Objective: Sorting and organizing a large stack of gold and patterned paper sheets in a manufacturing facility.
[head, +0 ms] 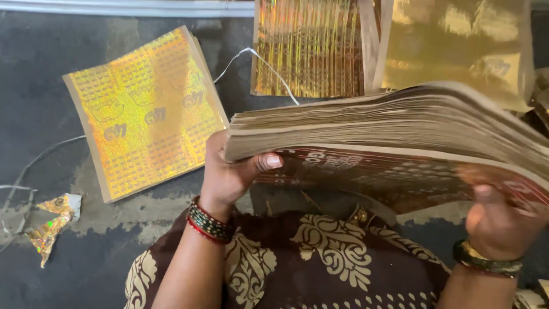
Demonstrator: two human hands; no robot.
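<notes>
A thick stack of brown card sheets (400, 123) with dark red printed faces is lifted above my lap. My left hand (229, 171) grips the stack's left end, thumb pressed under the lowest sheets. My right hand (497, 220) holds the right end from below, blurred by motion. Both wrists wear bangles. The sheets fan apart slightly along the edge.
On the dark floor lies a pile of gold holographic sheets (146, 109) at left. Two more gold foil piles sit at the top, one striped (309, 48), one plain (457, 43). A white string (269, 68) and foil scraps (48, 229) lie about. Patterned brown cloth (320, 257) covers my lap.
</notes>
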